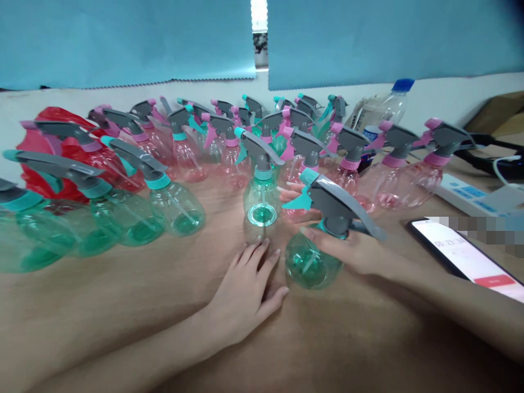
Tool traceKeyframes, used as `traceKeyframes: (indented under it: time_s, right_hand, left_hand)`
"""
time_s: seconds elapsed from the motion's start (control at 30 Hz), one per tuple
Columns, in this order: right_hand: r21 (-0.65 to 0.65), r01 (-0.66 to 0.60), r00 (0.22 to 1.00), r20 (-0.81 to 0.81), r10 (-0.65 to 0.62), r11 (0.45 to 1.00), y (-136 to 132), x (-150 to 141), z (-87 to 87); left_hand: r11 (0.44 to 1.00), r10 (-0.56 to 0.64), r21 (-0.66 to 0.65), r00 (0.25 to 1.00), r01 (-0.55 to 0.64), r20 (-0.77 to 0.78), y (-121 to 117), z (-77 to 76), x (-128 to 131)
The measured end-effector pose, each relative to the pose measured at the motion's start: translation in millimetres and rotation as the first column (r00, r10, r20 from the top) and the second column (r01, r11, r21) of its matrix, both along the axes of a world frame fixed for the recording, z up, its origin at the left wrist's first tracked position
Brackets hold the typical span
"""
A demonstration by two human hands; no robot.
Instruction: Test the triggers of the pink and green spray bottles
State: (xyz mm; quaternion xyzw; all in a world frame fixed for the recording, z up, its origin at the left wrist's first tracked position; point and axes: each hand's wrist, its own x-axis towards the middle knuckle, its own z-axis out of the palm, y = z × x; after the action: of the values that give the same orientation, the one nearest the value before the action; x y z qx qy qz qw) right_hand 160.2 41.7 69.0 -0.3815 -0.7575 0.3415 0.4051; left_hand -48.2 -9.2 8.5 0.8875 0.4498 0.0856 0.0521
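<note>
My right hand [352, 248] is closed around the neck of a green spray bottle [311, 265] with a grey trigger head and teal nozzle, which stands on the brown table just in front of me. My left hand [249, 289] lies flat on the table with fingers stretched out, touching nothing but the tabletop, its thumb close to that bottle's base. Just beyond my left fingertips stands another green spray bottle [261, 202].
Several green spray bottles [176, 204] line the left, several pink ones [393, 180] fill the back and right. A red bag [53, 147] lies at far left. A phone [470, 256] with lit screen, a clear water bottle [380, 109] and a white power strip [470, 196] sit right.
</note>
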Motion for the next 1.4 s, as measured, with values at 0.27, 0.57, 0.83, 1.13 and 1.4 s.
traceKeyframes:
  time_s: [0.27, 0.57, 0.83, 1.13, 1.4]
  right_hand:
    - [-0.005, -0.023, 0.999, -0.033, 0.023, 1.000, 0, -2, 2.6]
    - [0.064, 0.000, 1.000, -0.017, 0.001, 0.998, -1, -3, 7.3]
    - [0.017, 0.019, 1.000, 0.009, -0.020, 1.000, -2, -2, 10.9]
    - [0.074, 0.077, 0.995, 0.059, -0.081, 0.994, -2, -3, 15.6]
    - [-0.001, -0.059, 0.998, -0.028, 0.058, 0.998, 1, -3, 8.8]
  left_hand:
    - [1.000, 0.000, 0.005, 1.000, 0.000, 0.002, 1, 0.6, 0]
    - [1.000, 0.002, 0.005, 1.000, -0.002, 0.001, 1, 0.8, 0]
    - [1.000, 0.000, 0.005, 1.000, 0.000, 0.003, 2, 0.4, 0]
    - [1.000, 0.001, 0.013, 1.000, -0.001, 0.003, 1, 2.0, 0]
    - [1.000, 0.011, 0.001, 1.000, -0.011, -0.017, 0, 1.5, 1]
